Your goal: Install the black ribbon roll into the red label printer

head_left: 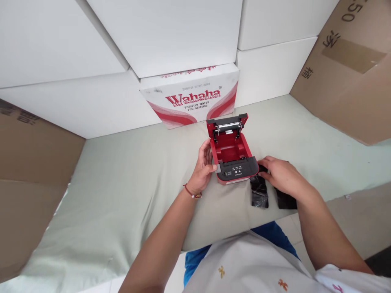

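Note:
A small red and black label printer (233, 156) sits on the cloth-covered table with its lid (227, 124) raised, so the hollow red compartment (229, 147) shows. My left hand (203, 169) grips the printer's left side, thumb on the front corner of the black panel and fingers along the side wall. Just right of the printer, my right hand (281, 173) has thumb and finger closed around shiny black plastic wrapping (259, 192). Another black piece (286, 200) lies partly hidden beneath that hand and wrist.
A white and red water carton (195, 99) stands behind the printer, against large white boxes (171, 32). Brown cartons flank the table on the left (33, 175) and right (351, 77). The pale green cloth (122, 183) is wrinkled toward the front edge.

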{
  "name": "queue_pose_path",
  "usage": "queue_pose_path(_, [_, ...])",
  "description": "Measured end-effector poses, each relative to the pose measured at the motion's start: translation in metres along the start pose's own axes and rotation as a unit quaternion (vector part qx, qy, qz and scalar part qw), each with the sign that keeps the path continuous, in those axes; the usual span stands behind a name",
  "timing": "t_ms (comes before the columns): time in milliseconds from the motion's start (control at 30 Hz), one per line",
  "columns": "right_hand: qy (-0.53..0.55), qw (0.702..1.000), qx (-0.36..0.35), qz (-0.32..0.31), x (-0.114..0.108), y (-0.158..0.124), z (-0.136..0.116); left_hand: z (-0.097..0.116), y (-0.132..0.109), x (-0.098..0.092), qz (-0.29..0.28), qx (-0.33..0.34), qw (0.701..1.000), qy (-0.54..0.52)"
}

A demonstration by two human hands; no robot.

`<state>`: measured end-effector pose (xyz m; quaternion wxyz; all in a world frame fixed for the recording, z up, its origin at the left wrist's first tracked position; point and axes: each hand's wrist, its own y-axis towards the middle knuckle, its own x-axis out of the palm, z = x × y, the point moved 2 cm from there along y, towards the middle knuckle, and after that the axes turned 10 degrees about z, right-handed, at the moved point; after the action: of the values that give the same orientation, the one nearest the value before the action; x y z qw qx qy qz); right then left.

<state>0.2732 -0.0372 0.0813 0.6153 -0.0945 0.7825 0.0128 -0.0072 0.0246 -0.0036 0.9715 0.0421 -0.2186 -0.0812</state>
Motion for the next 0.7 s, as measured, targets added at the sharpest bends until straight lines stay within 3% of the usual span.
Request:
queue_pose_path(67, [0.063,0.997,-0.046,-0.003,-0.015,-0.009,0.006,0.000,0.000,0.001,0.000,0.000,1.000,0.001])
queue_pose_path(133, [0.175,0.979,-0.107,0.000,-0.041,-0.020,0.013,0.000,0.000,0.001,-0.001,0.000,1.000,0.003])
queue_pose_path(200, [0.252,0.960,-0.124,0.015,-0.071,-0.026,0.016,-0.001,0.001,0.001,0.000,0.000,1.000,0.002])
queue_pose_path(300, [0.265,0.955,-0.135,0.019,-0.097,-0.014,-0.001,-0.001,0.002,0.001,-0.003,-0.002,1.000,-0.005])
queue_pose_path(433, [0.195,0.975,-0.106,0.029,-0.084,0.030,-0.047,-0.001,0.003,0.001,-0.008,0.006,1.000,0.002])
queue_pose_path(533, [0.053,0.995,-0.069,0.050,-0.065,0.059,-0.078,-0.001,0.003,0.001,-0.010,0.012,1.000,0.005])
queue_pose_path(600, [-0.040,0.997,-0.052,0.049,-0.057,0.071,-0.091,-0.001,0.004,0.001,-0.014,0.016,1.000,0.007])
queue_pose_path(700, [-0.097,0.994,-0.030,0.038,-0.054,0.080,-0.101,-0.001,0.005,0.001,-0.014,0.017,1.000,0.003])
